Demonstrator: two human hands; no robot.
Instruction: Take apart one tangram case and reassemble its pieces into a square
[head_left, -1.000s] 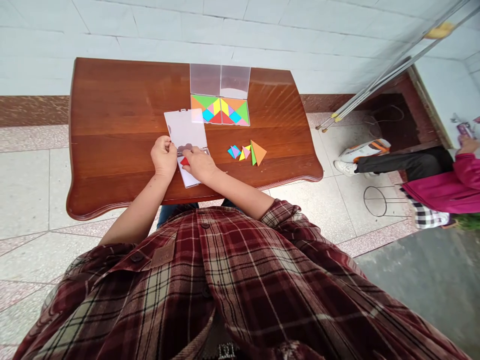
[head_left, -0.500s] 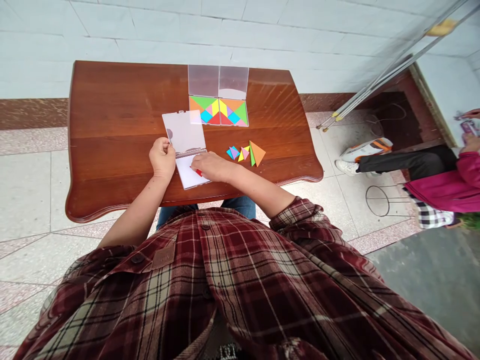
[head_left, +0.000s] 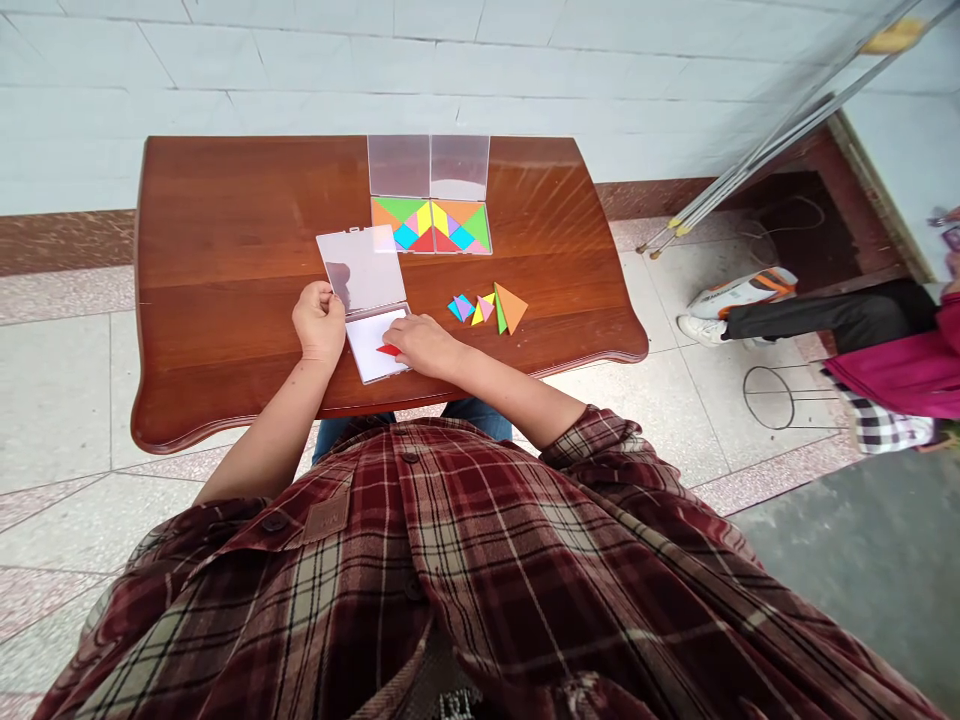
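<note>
Where my left hand (head_left: 319,322) curls at the clear lid (head_left: 367,270), probably steadying it, I cannot tell whether it pinches. My right hand (head_left: 426,346) is closed on the red piece (head_left: 387,350) over the white tray (head_left: 364,347); loose pieces (head_left: 485,308) lie nearby, apparently for easy reach.

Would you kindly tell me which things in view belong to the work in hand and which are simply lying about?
Belongs: red piece, in the right hand; open case, at the left hand; probably loose pieces and filled cases.

Lying about, it seems: metal poles; white-and-orange bag.
</note>
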